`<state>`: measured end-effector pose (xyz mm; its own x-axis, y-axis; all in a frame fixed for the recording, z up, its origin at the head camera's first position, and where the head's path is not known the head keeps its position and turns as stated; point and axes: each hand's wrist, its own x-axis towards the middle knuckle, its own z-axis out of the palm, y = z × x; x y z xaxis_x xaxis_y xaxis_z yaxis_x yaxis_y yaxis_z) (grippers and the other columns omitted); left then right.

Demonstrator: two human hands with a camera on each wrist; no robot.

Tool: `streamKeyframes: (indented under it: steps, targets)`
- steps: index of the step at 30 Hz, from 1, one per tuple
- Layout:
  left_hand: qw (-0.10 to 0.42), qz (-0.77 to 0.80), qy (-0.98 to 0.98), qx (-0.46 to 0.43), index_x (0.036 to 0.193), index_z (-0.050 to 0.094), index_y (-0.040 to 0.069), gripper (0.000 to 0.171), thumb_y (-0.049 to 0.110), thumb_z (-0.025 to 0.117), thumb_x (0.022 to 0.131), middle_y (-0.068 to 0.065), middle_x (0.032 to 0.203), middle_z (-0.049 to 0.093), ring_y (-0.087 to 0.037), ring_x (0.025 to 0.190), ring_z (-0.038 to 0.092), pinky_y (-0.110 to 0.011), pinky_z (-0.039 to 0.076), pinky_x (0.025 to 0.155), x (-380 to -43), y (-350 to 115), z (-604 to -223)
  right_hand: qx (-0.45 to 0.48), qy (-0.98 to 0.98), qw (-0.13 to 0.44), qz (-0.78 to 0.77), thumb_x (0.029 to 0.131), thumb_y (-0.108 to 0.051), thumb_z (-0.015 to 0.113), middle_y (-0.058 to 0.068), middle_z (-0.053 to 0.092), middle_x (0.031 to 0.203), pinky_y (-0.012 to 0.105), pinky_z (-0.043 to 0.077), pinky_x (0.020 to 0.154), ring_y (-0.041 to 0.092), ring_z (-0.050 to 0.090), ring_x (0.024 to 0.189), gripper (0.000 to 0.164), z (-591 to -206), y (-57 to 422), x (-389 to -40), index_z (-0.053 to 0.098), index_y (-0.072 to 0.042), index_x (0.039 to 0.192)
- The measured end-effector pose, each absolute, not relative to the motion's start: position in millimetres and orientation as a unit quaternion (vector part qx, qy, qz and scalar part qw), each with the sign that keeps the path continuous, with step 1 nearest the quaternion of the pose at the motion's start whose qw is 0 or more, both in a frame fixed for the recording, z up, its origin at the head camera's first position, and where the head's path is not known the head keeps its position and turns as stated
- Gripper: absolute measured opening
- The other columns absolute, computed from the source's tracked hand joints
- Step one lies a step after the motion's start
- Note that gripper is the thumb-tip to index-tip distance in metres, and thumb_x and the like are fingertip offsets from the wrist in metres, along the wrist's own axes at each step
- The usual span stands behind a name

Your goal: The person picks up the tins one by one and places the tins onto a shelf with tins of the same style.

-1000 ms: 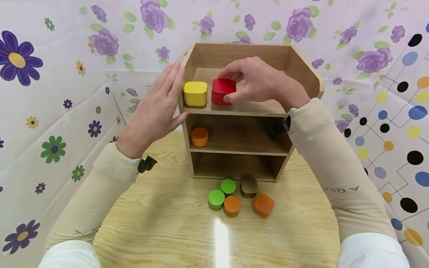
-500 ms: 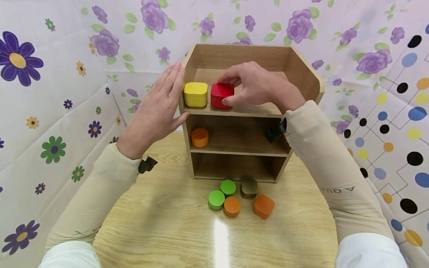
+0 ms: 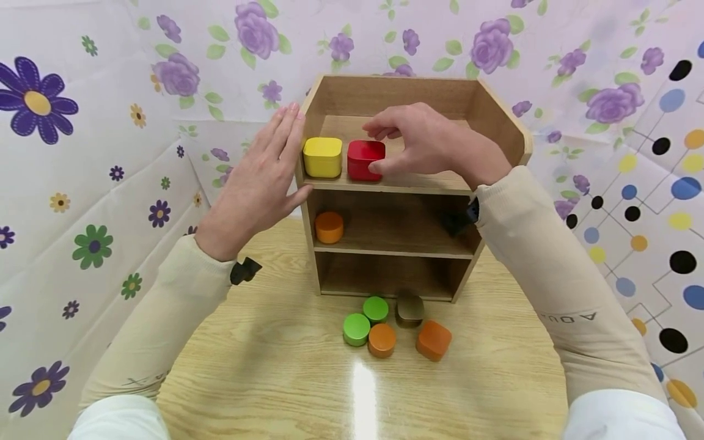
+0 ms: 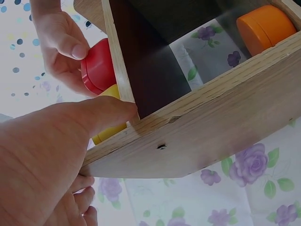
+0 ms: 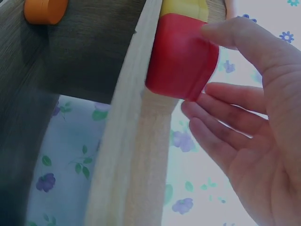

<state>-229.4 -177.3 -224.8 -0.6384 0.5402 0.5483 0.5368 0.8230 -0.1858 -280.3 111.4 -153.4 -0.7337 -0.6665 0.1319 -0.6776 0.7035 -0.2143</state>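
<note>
A wooden shelf unit (image 3: 385,189) stands on the table. On its top level, at the left, sits a yellow rounded box (image 3: 322,157). A red rounded box (image 3: 364,162) is beside it, with a narrow gap between them. My right hand (image 3: 426,143) is at the red box's right side. Its thumb overlaps the box's edge, while its fingers (image 5: 230,106) are spread loosely behind. My left hand (image 3: 255,177) lies with straight fingers along the unit's left side. Its thumb (image 4: 110,113) rests at the front edge near the yellow box.
An orange round box (image 3: 329,228) sits on the middle shelf at the left. In front of the unit lie two green round boxes (image 3: 356,330), an orange round one (image 3: 382,340), a brown box (image 3: 409,310) and an orange square box (image 3: 433,340). Patterned cloth surrounds the table.
The red box has shifted slightly left, closer to the yellow one. My right hand's fingers have loosened and drawn back from it. My left hand stays against the shelf's side.
</note>
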Motion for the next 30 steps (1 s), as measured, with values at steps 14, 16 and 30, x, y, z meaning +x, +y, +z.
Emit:
streamKeyframes:
  steps: [14, 16, 30]
  targets:
    - [0.279, 0.007, -0.915, -0.290, 0.166, 0.009, -0.007, 0.111, 0.034, 0.081, 0.093, -0.024, 0.177, 0.009, -0.039, 0.166, 0.011, -0.045, 0.010, 0.138, -232.3, -174.5, -217.3, 0.421, -0.888, 0.157, 0.093, 0.094, -0.025, 0.079, 0.015, 0.072, 0.132, 0.052, 0.055, 0.110, 0.030, 0.067, 0.122, 0.051, -142.4, 139.5, -230.8, 0.066, -0.003, 0.139]
    - [0.276, 0.007, -0.916, -0.290, 0.167, 0.008, -0.007, 0.112, 0.035, 0.081, 0.093, -0.023, 0.177, 0.008, -0.039, 0.166, 0.010, -0.046, 0.010, 0.138, -232.4, -173.8, -216.9, 0.435, -0.880, 0.164, 0.095, 0.093, -0.023, 0.081, 0.014, 0.074, 0.127, 0.051, 0.057, 0.107, 0.030, 0.069, 0.118, 0.049, -144.7, 143.3, -224.4, 0.068, -0.003, 0.135]
    - [0.270, 0.004, -0.919, -0.288, 0.166, 0.008, -0.007, 0.113, 0.037, 0.082, 0.093, -0.025, 0.177, 0.009, -0.040, 0.166, 0.010, -0.044, 0.007, 0.138, -232.1, -170.8, -217.1, 0.464, -0.872, 0.129, 0.087, 0.088, -0.022, 0.086, 0.009, 0.075, 0.119, 0.050, 0.061, 0.098, 0.028, 0.073, 0.111, 0.046, -193.3, 174.3, -189.1, 0.072, -0.004, 0.127]
